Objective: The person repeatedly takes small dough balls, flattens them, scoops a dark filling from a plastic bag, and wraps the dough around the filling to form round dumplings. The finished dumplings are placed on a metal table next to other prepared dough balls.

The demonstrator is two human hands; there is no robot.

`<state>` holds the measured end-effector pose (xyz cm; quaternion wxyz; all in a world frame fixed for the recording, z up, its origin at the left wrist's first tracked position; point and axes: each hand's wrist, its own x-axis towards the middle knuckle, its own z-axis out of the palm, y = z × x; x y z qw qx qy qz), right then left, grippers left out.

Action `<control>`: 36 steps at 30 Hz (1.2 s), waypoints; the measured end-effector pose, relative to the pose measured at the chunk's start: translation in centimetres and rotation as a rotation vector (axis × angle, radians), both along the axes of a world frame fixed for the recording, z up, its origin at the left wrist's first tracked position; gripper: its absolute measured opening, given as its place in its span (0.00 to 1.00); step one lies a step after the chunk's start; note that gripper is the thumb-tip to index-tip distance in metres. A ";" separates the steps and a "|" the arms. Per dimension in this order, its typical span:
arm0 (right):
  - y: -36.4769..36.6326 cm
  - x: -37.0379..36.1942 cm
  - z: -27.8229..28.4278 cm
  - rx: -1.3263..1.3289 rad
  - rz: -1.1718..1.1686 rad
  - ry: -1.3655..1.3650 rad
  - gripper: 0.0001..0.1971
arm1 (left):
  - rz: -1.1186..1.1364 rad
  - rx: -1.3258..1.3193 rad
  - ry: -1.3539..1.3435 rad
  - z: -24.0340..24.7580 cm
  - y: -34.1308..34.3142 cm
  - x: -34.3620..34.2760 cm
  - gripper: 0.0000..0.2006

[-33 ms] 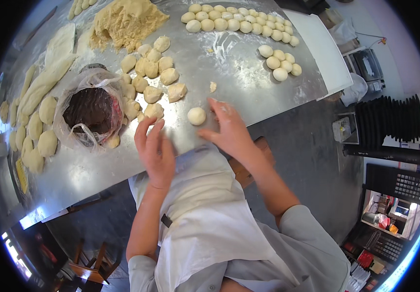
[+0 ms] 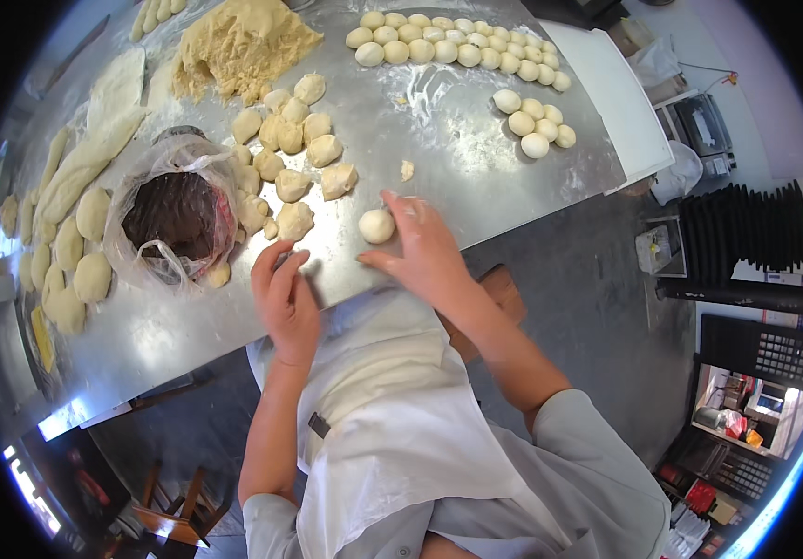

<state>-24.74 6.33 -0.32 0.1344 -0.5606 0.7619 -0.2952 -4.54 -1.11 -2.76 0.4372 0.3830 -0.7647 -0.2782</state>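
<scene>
A smooth round dough ball (image 2: 376, 225) sits on the metal table (image 2: 457, 196) near its front edge. My right hand (image 2: 420, 247) curves around the ball's right side, thumb and fingers apart; whether it touches the ball I cannot tell. Over the table edge, my left hand (image 2: 288, 303) is open and holds nothing. Its fingertips are just below a rough dough piece (image 2: 294, 221), the nearest of several cut pieces (image 2: 292, 184). To their left stands a container lined with a clear plastic bag (image 2: 113, 228), with a dark brown filling (image 2: 170, 214) in it.
A large crumbly yellow mass (image 2: 243, 47) lies at the back left. Pale dough strips (image 2: 94, 168) and oval dough pieces (image 2: 92, 275) lie at the far left. Rows of round balls (image 2: 443, 47) and a smaller group (image 2: 534, 126) occupy the back right. A dough scrap (image 2: 407, 170) lies beyond my right hand.
My right hand has moved left and slightly nearer to me, closing up to the dough ball. My left hand has shifted slightly left and toward me.
</scene>
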 end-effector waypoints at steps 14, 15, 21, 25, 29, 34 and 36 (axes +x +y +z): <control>-1.7 -13.9 3.4 -0.250 -0.337 -0.112 0.25 | -0.012 -0.086 -0.074 -2.3 -1.1 3.1 0.13; -2.4 -15.5 3.0 -0.276 -0.311 0.054 0.25 | -0.022 -0.113 -0.092 -2.2 -1.1 3.1 0.13; -2.2 -19.3 -0.6 -0.338 -0.365 0.629 0.26 | -0.035 -0.128 -0.082 -1.9 -1.1 3.0 0.13; -0.6 -14.8 -1.8 -0.471 -0.231 0.306 0.16 | -0.009 -0.106 -0.060 -1.5 -1.0 2.7 0.13; -3.2 -8.7 -1.6 -0.450 0.075 0.251 0.11 | -0.008 -0.130 -0.025 -2.4 -1.2 3.8 0.13; -8.9 -4.1 1.8 -0.425 0.013 -0.151 0.14 | 0.039 -0.188 -0.007 0.2 -1.2 7.2 0.15; -12.2 -2.5 3.8 -0.388 0.136 -0.209 0.18 | 0.265 -0.192 -0.038 -0.1 -1.1 10.1 0.15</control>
